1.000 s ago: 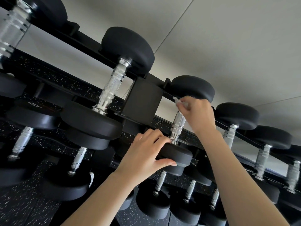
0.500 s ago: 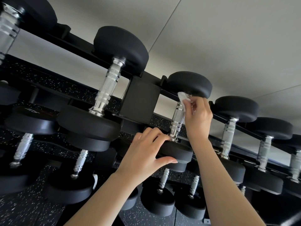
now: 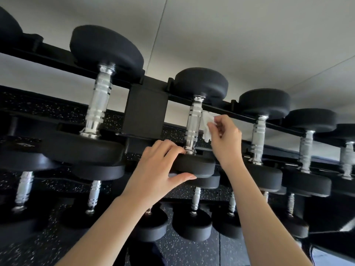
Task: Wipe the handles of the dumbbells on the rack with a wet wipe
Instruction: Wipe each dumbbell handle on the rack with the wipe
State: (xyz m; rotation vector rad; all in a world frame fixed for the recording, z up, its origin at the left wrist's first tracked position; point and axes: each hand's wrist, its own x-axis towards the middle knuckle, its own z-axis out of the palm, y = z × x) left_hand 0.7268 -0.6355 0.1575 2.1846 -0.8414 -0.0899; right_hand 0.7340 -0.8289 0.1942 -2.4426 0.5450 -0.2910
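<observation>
Two bare arms are reaching up from the bottom of the view. The left hand (image 3: 155, 169) is gripping the near black end of a dumbbell (image 3: 199, 166). Its fingers are curling over the top of that end and its thumb is sitting under it. The right hand (image 3: 224, 139) is pinching a white wet wipe (image 3: 206, 127) between its thumb and fingers. The wet wipe is hanging crumpled just to the right of the dumbbell's shiny handle (image 3: 193, 127), about halfway along it. I cannot tell if it is touching the metal. The dumbbell is lying on the top row of a black rack (image 3: 145, 110), with its far end resting on the back bar. More dumbbells (image 3: 99, 104) are sitting on both sides of it in the same row, bigger on the left and smaller on the right. Lower dumbbells (image 3: 192, 225) are sitting in rows under it, above a black speckled floor (image 3: 188, 252). A plain pale wall (image 3: 240, 39) is standing behind the rack.
</observation>
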